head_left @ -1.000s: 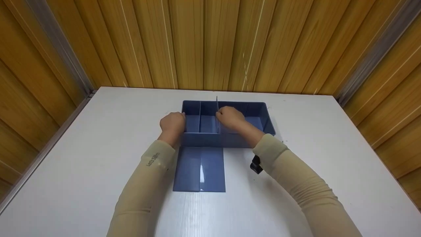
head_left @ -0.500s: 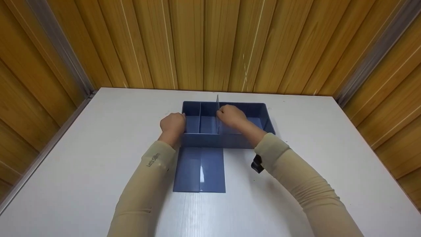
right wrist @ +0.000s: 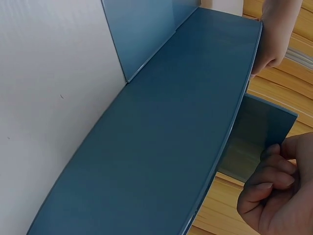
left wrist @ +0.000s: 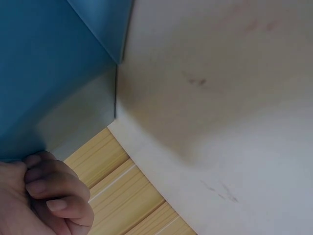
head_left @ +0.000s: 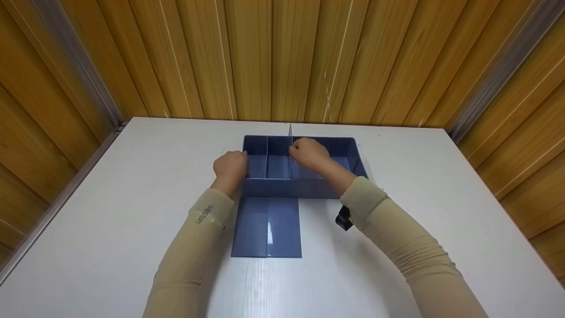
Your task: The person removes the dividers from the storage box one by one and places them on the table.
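A blue open-topped box [head_left: 273, 188] stands on the table, split into compartments by upright dividers. My left hand [head_left: 231, 168] grips the box's left wall, with the fingers curled at its outer side in the left wrist view. Between my right thumb and curled fingers I pinch the top of a thin blue divider [right wrist: 259, 129]. This divider sticks up above the box rim, while its lower part is inside the box. My right hand [head_left: 310, 154] is over the box's middle. Another divider [head_left: 266, 158] stands lower in the box, left of the pinched one.
Two flat blue panels [head_left: 284, 227] lie side by side on the white table [head_left: 397, 159], against the box's front. Wood-patterned walls [head_left: 291, 62] rise behind and beside the table. A small black object [head_left: 343, 218] shows at the right sleeve.
The pinched divider has risen slightly out of the box, with my right hand moving up a little with it. My left hand and the flat panels stay in place.
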Action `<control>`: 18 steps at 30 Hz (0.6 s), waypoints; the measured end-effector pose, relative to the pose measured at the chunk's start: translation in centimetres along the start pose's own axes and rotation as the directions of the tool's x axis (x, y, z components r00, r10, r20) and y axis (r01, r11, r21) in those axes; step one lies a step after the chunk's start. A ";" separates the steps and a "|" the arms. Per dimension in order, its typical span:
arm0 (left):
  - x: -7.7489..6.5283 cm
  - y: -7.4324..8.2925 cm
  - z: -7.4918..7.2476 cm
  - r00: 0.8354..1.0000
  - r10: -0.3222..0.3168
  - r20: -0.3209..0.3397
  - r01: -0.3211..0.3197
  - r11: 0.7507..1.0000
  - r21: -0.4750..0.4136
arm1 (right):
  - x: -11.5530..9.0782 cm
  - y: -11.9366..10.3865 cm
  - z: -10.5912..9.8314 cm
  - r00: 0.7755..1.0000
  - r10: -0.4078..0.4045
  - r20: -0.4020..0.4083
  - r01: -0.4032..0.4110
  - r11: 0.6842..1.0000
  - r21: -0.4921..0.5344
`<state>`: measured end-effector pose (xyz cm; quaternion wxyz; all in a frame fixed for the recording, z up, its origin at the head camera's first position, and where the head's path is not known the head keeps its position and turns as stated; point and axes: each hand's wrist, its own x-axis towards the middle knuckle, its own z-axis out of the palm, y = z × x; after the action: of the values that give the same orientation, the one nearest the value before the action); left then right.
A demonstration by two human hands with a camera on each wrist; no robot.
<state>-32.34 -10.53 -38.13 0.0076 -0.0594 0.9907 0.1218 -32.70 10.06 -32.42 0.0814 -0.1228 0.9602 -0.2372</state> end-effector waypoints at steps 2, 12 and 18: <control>0.1 0.1 0.0 1.000 -0.002 0.009 0.002 1.000 0.008 | 0.1 -0.1 -0.1 1.000 0.008 -0.007 -0.008 1.000 -0.007; 0.1 0.0 0.2 1.000 -0.004 0.029 0.005 1.000 -0.003 | -0.1 -0.1 -0.6 0.999 0.034 -0.001 -0.034 0.999 0.013; 0.2 0.0 0.1 1.000 -0.001 0.016 0.001 1.000 -0.012 | -0.1 -0.2 -0.9 0.999 0.033 -0.037 -0.032 0.999 0.023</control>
<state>-32.54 -10.55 -38.19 0.0151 -0.0591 0.9899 0.1281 -32.77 10.36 -31.53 0.0685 -0.1016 0.9607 -0.2491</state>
